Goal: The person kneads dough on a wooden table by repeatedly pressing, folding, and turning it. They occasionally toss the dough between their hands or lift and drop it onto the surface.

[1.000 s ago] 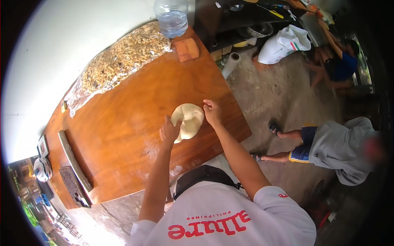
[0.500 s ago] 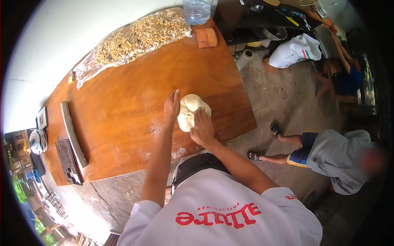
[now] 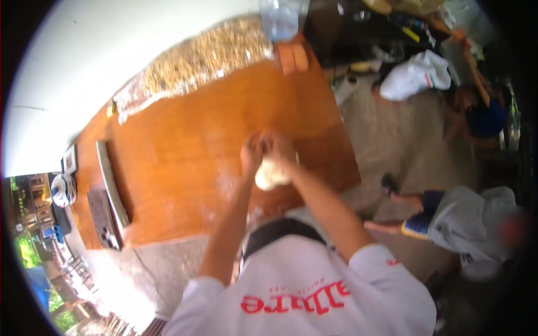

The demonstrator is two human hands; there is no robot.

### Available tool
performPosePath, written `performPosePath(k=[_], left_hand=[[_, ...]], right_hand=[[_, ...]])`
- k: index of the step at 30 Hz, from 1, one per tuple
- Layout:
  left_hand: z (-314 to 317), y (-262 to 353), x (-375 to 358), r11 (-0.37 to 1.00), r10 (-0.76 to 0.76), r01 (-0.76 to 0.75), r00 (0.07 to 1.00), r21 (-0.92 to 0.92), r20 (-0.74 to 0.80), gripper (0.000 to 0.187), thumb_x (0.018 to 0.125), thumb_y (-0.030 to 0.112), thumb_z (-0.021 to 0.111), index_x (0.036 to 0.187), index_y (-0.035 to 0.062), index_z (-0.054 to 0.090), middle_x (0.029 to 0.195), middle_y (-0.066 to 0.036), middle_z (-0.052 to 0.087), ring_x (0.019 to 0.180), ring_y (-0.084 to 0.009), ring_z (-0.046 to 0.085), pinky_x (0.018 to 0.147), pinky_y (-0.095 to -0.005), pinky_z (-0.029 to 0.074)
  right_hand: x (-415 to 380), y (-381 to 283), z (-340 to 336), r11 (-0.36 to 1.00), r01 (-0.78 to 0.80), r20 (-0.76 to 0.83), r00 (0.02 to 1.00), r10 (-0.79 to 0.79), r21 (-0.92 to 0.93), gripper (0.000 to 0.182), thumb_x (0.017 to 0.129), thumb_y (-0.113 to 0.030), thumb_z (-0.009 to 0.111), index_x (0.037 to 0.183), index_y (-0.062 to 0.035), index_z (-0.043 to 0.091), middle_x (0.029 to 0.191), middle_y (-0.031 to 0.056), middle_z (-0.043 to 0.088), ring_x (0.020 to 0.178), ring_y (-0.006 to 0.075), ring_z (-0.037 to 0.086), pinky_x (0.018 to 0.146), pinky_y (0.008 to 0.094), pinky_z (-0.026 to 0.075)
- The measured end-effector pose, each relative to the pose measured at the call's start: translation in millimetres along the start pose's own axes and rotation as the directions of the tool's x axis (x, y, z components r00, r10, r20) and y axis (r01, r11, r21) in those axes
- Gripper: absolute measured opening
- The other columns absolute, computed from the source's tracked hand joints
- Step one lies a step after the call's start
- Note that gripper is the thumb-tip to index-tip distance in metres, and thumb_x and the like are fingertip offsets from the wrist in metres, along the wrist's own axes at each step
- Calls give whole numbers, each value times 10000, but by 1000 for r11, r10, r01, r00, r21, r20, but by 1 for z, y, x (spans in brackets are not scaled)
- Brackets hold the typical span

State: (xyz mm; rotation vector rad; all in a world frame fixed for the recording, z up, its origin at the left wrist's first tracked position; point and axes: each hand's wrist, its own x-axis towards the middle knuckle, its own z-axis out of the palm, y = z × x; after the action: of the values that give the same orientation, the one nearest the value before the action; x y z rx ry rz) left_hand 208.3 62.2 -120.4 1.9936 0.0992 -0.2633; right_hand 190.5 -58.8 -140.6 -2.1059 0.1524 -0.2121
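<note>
A pale lump of dough [image 3: 273, 175] lies on the wooden table near its right front edge. My left hand [image 3: 254, 152] is at the far left side of the dough, its fingers curled and blurred by motion. Right beside it, my right hand [image 3: 282, 150] covers the far right part of the dough, fingers bent in over it. The two hands nearly meet at the dough's far edge, and they hide that part of it.
On the wooden table [image 3: 185, 134] lie a big plastic bag of brown flakes [image 3: 202, 59], an orange-brown block [image 3: 292, 58], a long pale stick [image 3: 112, 182] and a dark carved board [image 3: 103, 218]. A water jug [image 3: 280, 22] stands behind. A person in grey [image 3: 468, 221] is at the right.
My left hand has come in from beside the dough to its far edge. My right hand has moved from the dough's middle to the far side. The whole view has shifted slightly.
</note>
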Motion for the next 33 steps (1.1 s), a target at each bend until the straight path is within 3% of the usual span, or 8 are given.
performPosePath(k=[1, 4, 7, 18, 26, 30, 32, 33], left_hand=[[-1, -5, -6, 998, 63, -65, 990, -9, -125, 316, 907, 167, 655, 1196, 44, 615, 724, -127, 685, 619, -165, 646, 578, -299, 512], [-8, 4, -40, 986, 69, -43, 985, 162, -156, 304, 907, 161, 645, 1191, 58, 618, 1205, -189, 615, 1015, -228, 647, 758, -356, 542], [-2, -14, -62, 827, 445, -449, 891, 339, 92, 347, 984, 177, 460, 1294, 73, 578, 1366, -160, 512, 1333, -360, 406, 1148, -488, 244], [21, -22, 33, 718, 379, -343, 923, 606, 74, 444, 991, 213, 416, 1424, 116, 439, 1457, -115, 441, 1398, -325, 343, 1170, -491, 209], [34, -5, 111, 879, 257, -95, 920, 468, -295, 425, 1016, 308, 397, 1373, 104, 505, 1429, -124, 468, 1389, -308, 359, 1167, -459, 227], [24, -17, 83, 853, 367, -255, 913, 455, -176, 471, 994, 389, 449, 1363, 105, 513, 1403, -126, 496, 1357, -331, 392, 1123, -452, 313], [6, -2, 44, 870, 245, -292, 955, 396, 166, 513, 953, 446, 508, 1340, 110, 516, 1353, -190, 524, 1228, -394, 509, 1011, -469, 437], [1, 6, 31, 863, 263, -307, 951, 402, 162, 513, 953, 446, 508, 1340, 110, 516, 1353, -190, 524, 1228, -394, 509, 1011, -469, 437]], right_hand=[[-12, 4, 9, 942, 141, -65, 984, -168, -304, 260, 905, -264, 538, 765, -59, 613, 758, 196, 623, 728, 373, 615, 659, 500, 478], [-60, -25, -4, 880, 265, -4, 957, -291, -395, 277, 921, -225, 519, 1048, -15, 647, 1091, 171, 653, 1037, 332, 610, 913, 471, 448], [-87, -21, -13, 858, 270, 33, 958, -285, -436, 337, 921, -233, 527, 1151, -3, 616, 1168, 145, 632, 1144, 317, 564, 1014, 460, 387], [0, 1, 10, 752, 64, -15, 995, -97, -656, 327, 913, -225, 557, 1216, -110, 605, 1232, 89, 582, 1172, 285, 527, 992, 464, 361], [90, 18, 17, 774, -59, -188, 979, -78, -630, 354, 813, -284, 607, 1126, -120, 598, 1121, 87, 568, 1100, 298, 516, 908, 455, 411], [113, 39, 1, 870, -33, -11, 999, 32, -491, 248, 836, -273, 611, 991, -84, 651, 962, 84, 629, 972, 250, 587, 855, 375, 450], [121, 71, -18, 888, -137, 128, 988, 89, 438, 208, 889, -244, 603, 960, -60, 668, 924, 79, 675, 882, 211, 634, 806, 331, 486], [117, 75, -33, 887, -119, 115, 991, 75, 445, 208, 889, -244, 603, 960, -60, 668, 924, 79, 675, 882, 211, 634, 806, 331, 486]])
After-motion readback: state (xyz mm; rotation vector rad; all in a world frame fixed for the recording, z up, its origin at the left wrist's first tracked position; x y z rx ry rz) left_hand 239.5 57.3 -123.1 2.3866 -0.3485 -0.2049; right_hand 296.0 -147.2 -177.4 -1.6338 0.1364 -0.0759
